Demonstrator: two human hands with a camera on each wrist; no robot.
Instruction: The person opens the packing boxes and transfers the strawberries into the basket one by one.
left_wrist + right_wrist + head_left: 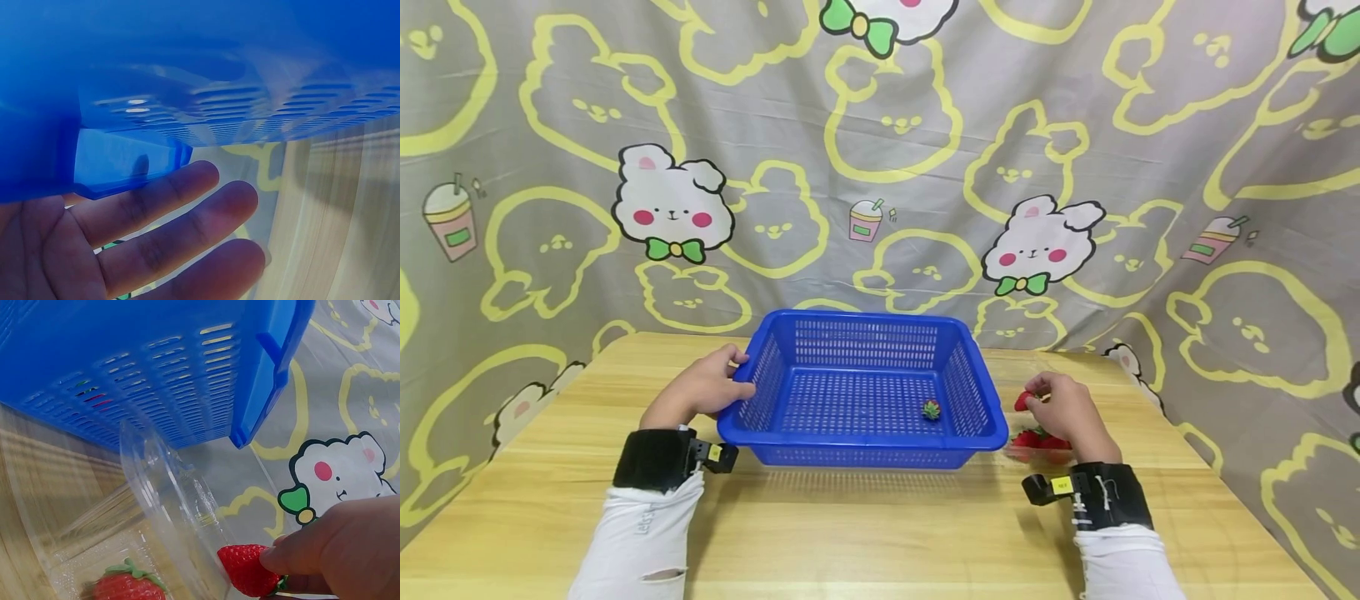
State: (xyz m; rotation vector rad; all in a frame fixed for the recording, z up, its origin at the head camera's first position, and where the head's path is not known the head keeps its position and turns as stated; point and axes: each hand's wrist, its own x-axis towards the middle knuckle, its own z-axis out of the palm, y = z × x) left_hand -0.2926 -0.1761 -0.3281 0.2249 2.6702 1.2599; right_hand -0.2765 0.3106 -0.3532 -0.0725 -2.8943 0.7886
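Note:
A blue plastic basket (pixel 861 440) with slotted walls stands on the table. One strawberry (pixel 931 409) lies inside it, green leaves up, toward the right end. At the left rim, my left hand (pixel 703 387) holds the basket, thumb over the edge; the left wrist view shows several fingers (pixel 181 231) stretched beneath the rim. My right hand (pixel 1070 414) pinches a red strawberry (pixel 247 569) between thumb and fingers, above a clear plastic box (pixel 165 481). More strawberries (pixel 1028 439) sit in that box, right of the basket; one shows in the right wrist view (pixel 128 589).
The wooden table (pixel 865 533) extends in front of the basket. A grey curtain (pixel 895 108) with cartoon rabbits hangs behind and along the sides. The box's raised clear wall stands close to the basket's right side.

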